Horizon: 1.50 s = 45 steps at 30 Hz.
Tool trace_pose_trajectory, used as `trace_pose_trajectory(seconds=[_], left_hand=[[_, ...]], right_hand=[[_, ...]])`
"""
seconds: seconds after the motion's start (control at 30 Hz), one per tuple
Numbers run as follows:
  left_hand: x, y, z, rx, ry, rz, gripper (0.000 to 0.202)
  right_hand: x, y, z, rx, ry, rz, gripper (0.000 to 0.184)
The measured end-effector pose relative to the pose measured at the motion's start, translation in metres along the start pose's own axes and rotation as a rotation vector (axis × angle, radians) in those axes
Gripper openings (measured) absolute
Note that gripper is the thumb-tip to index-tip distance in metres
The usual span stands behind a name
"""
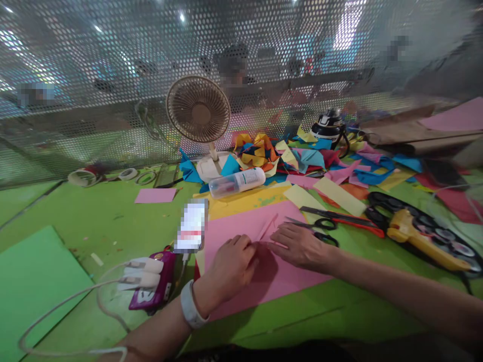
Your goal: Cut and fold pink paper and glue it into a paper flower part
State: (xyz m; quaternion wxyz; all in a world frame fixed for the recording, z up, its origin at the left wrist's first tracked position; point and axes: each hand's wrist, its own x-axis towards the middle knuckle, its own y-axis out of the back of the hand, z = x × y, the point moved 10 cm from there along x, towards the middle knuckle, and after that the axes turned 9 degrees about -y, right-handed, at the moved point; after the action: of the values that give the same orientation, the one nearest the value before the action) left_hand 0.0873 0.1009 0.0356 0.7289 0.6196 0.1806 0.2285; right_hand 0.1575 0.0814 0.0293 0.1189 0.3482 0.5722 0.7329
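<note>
A large pink paper sheet (pixel 241 236) lies flat on the green table (pixel 94 221) in front of me. My left hand (pixel 230 269) rests on its lower part with the fingers curled and pressed onto the paper. My right hand (pixel 300 246) lies flat on the sheet with the fingers stretched out leftward, the fingertips close to my left hand. A thin pink paper strip (pixel 267 228) lies on the sheet just above both hands. Black-handled scissors (pixel 313 229) lie right behind my right hand.
A small fan (pixel 198 110), a clear bottle (pixel 237 182) and a heap of coloured paper scraps (pixel 302 158) stand behind the sheet. A phone (pixel 191 226), purple power bank (pixel 156 281), yellow glue gun (pixel 422 239), red scissors (pixel 347 219) and green sheet (pixel 30 281) surround it. A perforated screen (pixel 113 75) closes the back.
</note>
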Motion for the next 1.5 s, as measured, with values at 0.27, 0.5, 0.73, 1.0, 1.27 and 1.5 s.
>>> trace_pose_trajectory(seconds=[0.27,0.5,0.73,1.0,1.27,1.5], left_hand=[[0.0,-0.002,0.001,-0.03,-0.127,0.131,0.039],[-0.002,-0.005,0.008,0.031,-0.174,0.163,0.026],[0.001,-0.012,0.007,0.005,-0.112,0.114,0.03],[0.006,-0.01,0.01,-0.062,-0.054,0.037,0.022],[0.005,-0.007,0.017,-0.016,-0.115,0.059,0.026],[0.001,-0.017,0.017,-0.022,-0.218,0.101,0.04]], right_hand=[[0.001,0.003,0.005,0.073,-0.044,0.094,0.019],[-0.001,-0.006,0.017,0.131,-0.143,0.067,0.02],[-0.003,-0.011,0.032,0.275,-0.289,0.083,0.014],[-0.004,-0.01,0.042,0.307,-0.283,0.042,0.017],[-0.002,-0.003,0.048,0.46,-0.421,-0.003,0.013],[-0.001,-0.004,0.046,0.398,-0.504,-0.024,0.015]])
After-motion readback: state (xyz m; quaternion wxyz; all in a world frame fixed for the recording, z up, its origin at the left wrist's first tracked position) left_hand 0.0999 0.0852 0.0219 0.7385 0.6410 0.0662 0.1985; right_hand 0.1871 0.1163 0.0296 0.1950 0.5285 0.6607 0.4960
